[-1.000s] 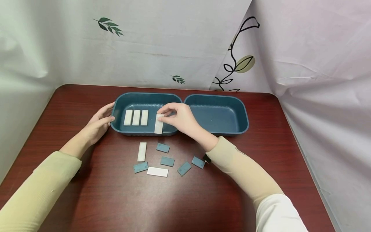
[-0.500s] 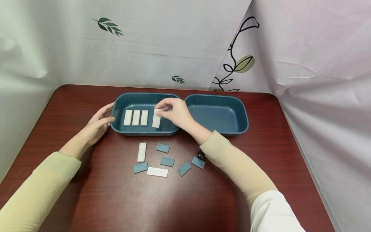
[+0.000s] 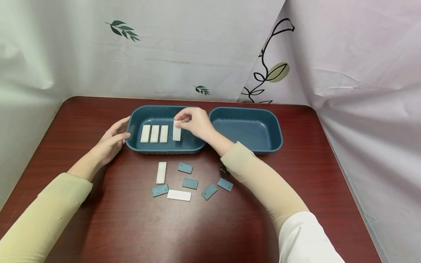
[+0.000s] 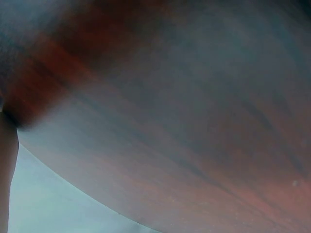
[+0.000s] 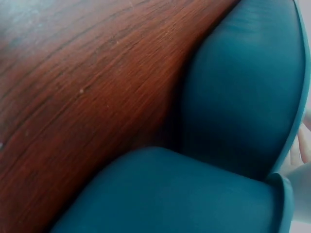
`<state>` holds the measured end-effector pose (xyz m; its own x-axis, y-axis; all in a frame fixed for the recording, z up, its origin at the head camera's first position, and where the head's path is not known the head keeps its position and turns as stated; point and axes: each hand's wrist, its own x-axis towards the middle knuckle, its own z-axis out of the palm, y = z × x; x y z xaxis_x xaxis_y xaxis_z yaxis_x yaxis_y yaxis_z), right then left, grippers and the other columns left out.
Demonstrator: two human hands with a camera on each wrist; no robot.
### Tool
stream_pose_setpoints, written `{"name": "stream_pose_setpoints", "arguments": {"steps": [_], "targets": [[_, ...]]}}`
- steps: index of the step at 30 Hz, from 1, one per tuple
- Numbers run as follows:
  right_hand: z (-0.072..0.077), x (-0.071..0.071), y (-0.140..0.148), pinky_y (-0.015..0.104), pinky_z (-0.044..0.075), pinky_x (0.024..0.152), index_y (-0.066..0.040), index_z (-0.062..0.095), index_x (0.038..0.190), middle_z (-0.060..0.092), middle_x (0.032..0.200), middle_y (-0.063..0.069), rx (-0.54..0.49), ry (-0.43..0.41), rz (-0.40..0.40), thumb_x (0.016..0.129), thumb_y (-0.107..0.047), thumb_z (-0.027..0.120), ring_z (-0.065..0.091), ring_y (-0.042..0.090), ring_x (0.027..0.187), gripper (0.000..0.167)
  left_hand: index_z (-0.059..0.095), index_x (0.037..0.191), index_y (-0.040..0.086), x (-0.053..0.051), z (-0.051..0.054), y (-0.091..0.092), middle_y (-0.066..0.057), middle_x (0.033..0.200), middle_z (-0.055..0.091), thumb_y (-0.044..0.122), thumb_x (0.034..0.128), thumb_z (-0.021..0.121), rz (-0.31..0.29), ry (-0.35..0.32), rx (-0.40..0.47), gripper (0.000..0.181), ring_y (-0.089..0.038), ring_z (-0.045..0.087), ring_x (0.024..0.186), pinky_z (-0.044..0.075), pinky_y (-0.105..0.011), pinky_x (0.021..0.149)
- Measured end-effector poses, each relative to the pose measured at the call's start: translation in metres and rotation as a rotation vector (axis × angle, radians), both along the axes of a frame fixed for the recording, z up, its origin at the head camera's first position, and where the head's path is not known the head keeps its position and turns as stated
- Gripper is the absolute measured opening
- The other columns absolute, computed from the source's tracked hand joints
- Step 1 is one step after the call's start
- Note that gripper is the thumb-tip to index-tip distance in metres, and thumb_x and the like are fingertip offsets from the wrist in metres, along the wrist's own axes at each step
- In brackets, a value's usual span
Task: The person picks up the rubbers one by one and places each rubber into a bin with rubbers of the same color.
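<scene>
In the head view my right hand [image 3: 198, 125] pinches a white rectangular tile [image 3: 176, 134] by its upper end, between thumb and fingers. That tile is over the inside of the left blue tray [image 3: 164, 151], right of three white tiles [image 3: 154, 134] lying in a row there. Whether its lower end touches the tray floor I cannot tell. Against the left tray's outer left side rests my left hand [image 3: 113, 141], thumb and fingers extended along the wall. The left wrist view is blurred; the right wrist view has tray walls [image 5: 243, 92] and part of a hand at its right edge.
Beside the left tray stands a second blue tray [image 3: 245, 150] with nothing seen in it. On the brown table [image 3: 158, 230], in front of the trays, lie two white tiles [image 3: 161, 172] and several blue-grey tiles [image 3: 190, 183]. White curtains hang behind and at the sides.
My right hand has carried the white tile from the left tray's front rim back and slightly left, over its inside. My left hand stays put.
</scene>
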<state>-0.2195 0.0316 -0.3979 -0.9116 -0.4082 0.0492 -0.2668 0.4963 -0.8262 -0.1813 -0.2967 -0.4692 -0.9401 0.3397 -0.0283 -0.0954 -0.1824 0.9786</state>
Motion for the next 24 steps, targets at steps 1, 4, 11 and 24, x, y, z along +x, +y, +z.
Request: {"name": "stream_pose_setpoints", "arguments": {"steps": [1, 4, 11, 24], "targets": [[-0.001, -0.002, 0.0, 0.025, 0.055, 0.076, -0.009, 0.081, 0.113, 0.078, 0.111, 0.009, 0.001, -0.004, -0.003, 0.098, -0.015, 0.079, 0.071, 0.021, 0.099, 0.017, 0.041, 0.158, 0.02, 0.0, 0.0, 0.0, 0.011, 0.15, 0.048, -0.003, 0.1083, 0.044, 0.0, -0.001, 0.002, 0.055, -0.002, 0.047, 0.134, 0.035, -0.017, 0.106], [-0.005, -0.006, -0.001, 0.025, 0.055, 0.077, -0.008, 0.081, 0.114, 0.078, 0.111, 0.01, 0.006, -0.019, -0.011, 0.098, -0.015, 0.079, 0.072, 0.022, 0.1, 0.017, 0.041, 0.158, 0.021, 0.0, 0.0, 0.0, 0.011, 0.15, 0.048, -0.003, 0.1083, 0.044, -0.002, -0.001, 0.007, 0.055, -0.001, 0.047, 0.134, 0.035, -0.017, 0.106], [-0.01, -0.016, -0.004, 0.026, 0.057, 0.08, -0.006, 0.08, 0.115, 0.078, 0.113, 0.013, 0.001, -0.065, -0.021, 0.098, -0.013, 0.078, 0.074, 0.024, 0.101, 0.018, 0.041, 0.158, 0.02, -0.001, -0.002, -0.001, 0.011, 0.151, 0.047, -0.004, 0.1084, 0.044, -0.003, 0.009, 0.009, 0.055, -0.001, 0.048, 0.134, 0.037, -0.016, 0.105], [-0.017, -0.026, -0.011, 0.026, 0.057, 0.081, -0.004, 0.079, 0.116, 0.078, 0.114, 0.014, 0.006, -0.139, 0.026, 0.1, -0.012, 0.076, 0.073, 0.025, 0.103, 0.018, 0.045, 0.155, 0.024, -0.001, -0.002, 0.0, 0.012, 0.149, 0.05, -0.003, 0.1082, 0.045, 0.013, 0.001, 0.008, 0.053, -0.001, 0.048, 0.134, 0.037, -0.017, 0.106]]}}
